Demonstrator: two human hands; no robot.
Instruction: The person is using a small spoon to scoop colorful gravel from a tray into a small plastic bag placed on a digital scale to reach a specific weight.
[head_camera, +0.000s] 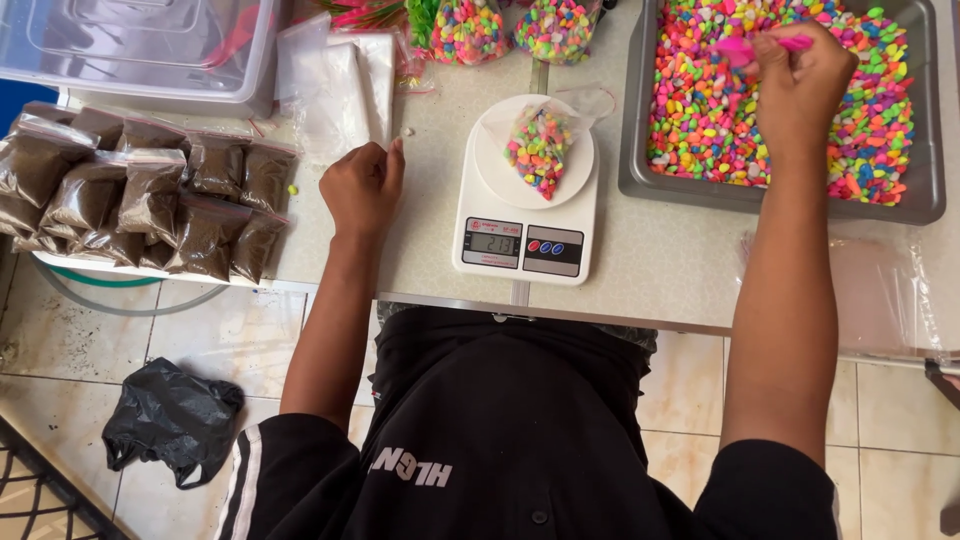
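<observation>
My right hand (800, 85) is over the grey tray (632, 150) of multicoloured pebbles, closed on a pink scoop (745, 47) that dips into the stones. My left hand (362, 187) rests on the table in a loose fist, holding nothing, just below a stack of empty clear plastic bags (335, 85). Between my hands stands a white kitchen scale (525, 240), and on its round plate lies an open clear bag partly filled with coloured pebbles (538, 145).
Several sealed bags of brown powder (150, 195) lie at the left table edge. A clear plastic bin (150, 45) stands at the back left. Two filled pebble bags (510, 30) sit behind the scale. A black plastic bag (170, 420) lies on the tiled floor.
</observation>
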